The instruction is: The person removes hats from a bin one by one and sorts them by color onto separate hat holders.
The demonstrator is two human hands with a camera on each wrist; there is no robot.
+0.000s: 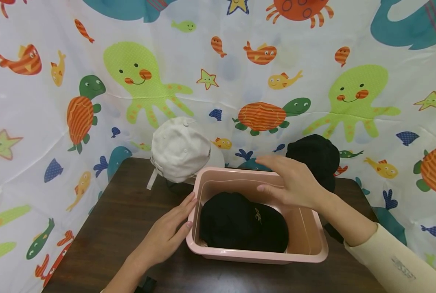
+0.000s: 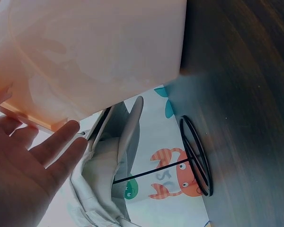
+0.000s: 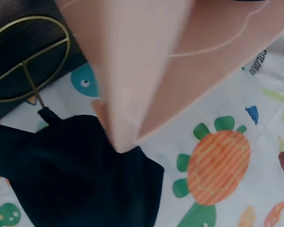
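Observation:
A pink plastic bin (image 1: 254, 255) stands on the table with a black baseball cap (image 1: 228, 221) lying inside, its brim toward the right. My left hand (image 1: 163, 236) touches the bin's left rim with extended fingers. In the left wrist view, that hand's fingers (image 2: 57, 142) lie along the rim, not curled round it. My right hand (image 1: 294, 183) hovers over the bin's back right part, fingers extended, thumb apart, holding nothing. Behind the bin at left hangs a white cap (image 1: 181, 150); another black cap (image 1: 313, 158) is behind the right hand.
Thin wire stands with round bases hold the caps at the back: a black stand (image 2: 196, 156) at left and a gold-coloured stand (image 3: 23, 64) at right. A curtain (image 1: 239, 81) printed with sea animals hangs behind the dark wooden table (image 1: 104, 228). A small black object (image 1: 146, 284) lies by the left forearm.

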